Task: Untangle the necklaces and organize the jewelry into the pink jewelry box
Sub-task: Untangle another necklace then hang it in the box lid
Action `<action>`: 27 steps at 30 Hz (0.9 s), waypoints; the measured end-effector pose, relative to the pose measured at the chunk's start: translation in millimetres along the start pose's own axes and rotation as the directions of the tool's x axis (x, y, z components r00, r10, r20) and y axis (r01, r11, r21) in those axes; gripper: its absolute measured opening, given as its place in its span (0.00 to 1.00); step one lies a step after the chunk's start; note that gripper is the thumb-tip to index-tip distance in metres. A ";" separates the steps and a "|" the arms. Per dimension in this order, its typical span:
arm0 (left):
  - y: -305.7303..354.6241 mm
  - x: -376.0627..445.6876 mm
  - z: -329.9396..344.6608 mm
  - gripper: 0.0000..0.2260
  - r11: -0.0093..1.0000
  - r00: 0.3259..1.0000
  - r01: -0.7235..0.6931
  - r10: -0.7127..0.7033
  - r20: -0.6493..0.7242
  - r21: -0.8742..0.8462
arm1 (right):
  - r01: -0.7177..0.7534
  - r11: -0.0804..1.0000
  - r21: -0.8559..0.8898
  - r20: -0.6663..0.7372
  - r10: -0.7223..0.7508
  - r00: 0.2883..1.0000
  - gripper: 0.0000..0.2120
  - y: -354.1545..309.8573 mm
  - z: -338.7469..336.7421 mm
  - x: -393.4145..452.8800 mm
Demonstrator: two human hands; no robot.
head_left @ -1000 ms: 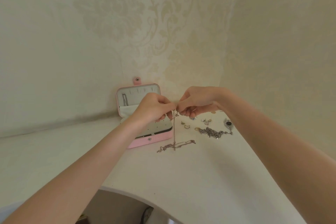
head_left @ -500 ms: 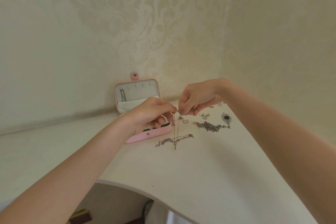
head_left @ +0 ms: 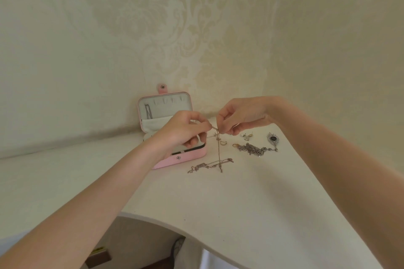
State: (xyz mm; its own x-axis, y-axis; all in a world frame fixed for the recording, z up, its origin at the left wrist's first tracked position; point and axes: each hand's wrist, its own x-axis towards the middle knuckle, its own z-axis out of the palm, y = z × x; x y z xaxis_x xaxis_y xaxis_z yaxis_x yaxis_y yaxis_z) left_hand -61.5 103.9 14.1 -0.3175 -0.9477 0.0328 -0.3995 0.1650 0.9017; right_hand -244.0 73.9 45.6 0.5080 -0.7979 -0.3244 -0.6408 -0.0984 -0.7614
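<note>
- A thin gold chain necklace [head_left: 218, 150] is pinched at its top between the fingertips of the left hand [head_left: 182, 130] and the right hand [head_left: 241, 116]; both hands are closed on it, a short way apart, so that a short stretch is drawn taut between them, apparently to expose a knot or clasp for picking.
- The chain is held raised above the white tabletop [head_left: 251, 203] so that its length hangs straight down; gravity is presumably being used to let loops fall free of each other.
- The lower end of the chain is left trailing on the tabletop in a loose tangle [head_left: 207, 165], just in front of the box; whether one or two necklaces are caught up there cannot be told.
- The pink jewelry box [head_left: 175, 160] is stood open against the wall, partly hidden behind the left hand, its lid [head_left: 166, 105] propped upright with one dark piece already hung inside, so that finished items can be dropped in close by.
- A silver chain heap [head_left: 251, 148], a feather-shaped pendant with a dark stone [head_left: 272, 138] and small earrings [head_left: 247, 136] are laid to the right, apart from the work, probably awaiting their turn.
- The untangling is judged to be under way, with most sorting not yet done.
</note>
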 end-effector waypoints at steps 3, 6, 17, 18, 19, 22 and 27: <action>-2.4 0.0 0.5 0.01 0.997 0.999 -0.010 0.007 -0.039 -0.075 | 0.003 1.000 0.029 0.005 -0.003 1.000 0.09 4.2 -1.2 -0.9; -2.7 1.6 1.7 0.02 0.996 0.999 0.001 -0.006 -0.052 -0.094 | 0.002 0.999 0.042 0.016 -0.002 1.000 0.09 6.1 -1.1 -0.3; -2.7 3.6 6.0 0.04 0.999 1.000 0.030 -0.030 -0.005 -0.028 | 0.031 0.997 0.074 0.037 -0.033 0.999 0.10 2.8 -0.5 4.0; -3.0 3.7 6.3 0.05 1.000 1.000 0.017 -0.017 -0.004 -0.017 | 0.030 0.997 0.071 0.045 -0.033 0.998 0.11 2.9 -0.3 4.5; -3.3 3.7 6.6 0.05 1.000 1.000 0.004 -0.004 0.001 -0.007 | 0.029 0.997 0.068 0.054 -0.033 0.998 0.11 2.9 -0.1 4.9; -4.1 4.4 6.1 0.04 0.995 0.998 -0.059 0.058 0.008 0.077 | 0.028 0.998 0.063 0.069 -0.033 0.997 0.14 3.9 1.0 6.1; -8.8 8.4 6.2 0.02 0.957 0.985 -0.167 0.172 0.000 0.236 | 0.036 0.994 0.106 0.058 -0.042 0.997 0.21 12.1 7.4 14.7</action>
State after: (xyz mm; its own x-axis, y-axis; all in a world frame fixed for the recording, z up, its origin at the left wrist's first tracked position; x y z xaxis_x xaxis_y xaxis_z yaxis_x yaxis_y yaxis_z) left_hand -65.9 96.2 3.8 -0.3813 -0.9053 0.1873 -0.5323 0.3807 0.7561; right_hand -240.1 65.3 27.5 0.5673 -0.7572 -0.3239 -0.5575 -0.0637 -0.8277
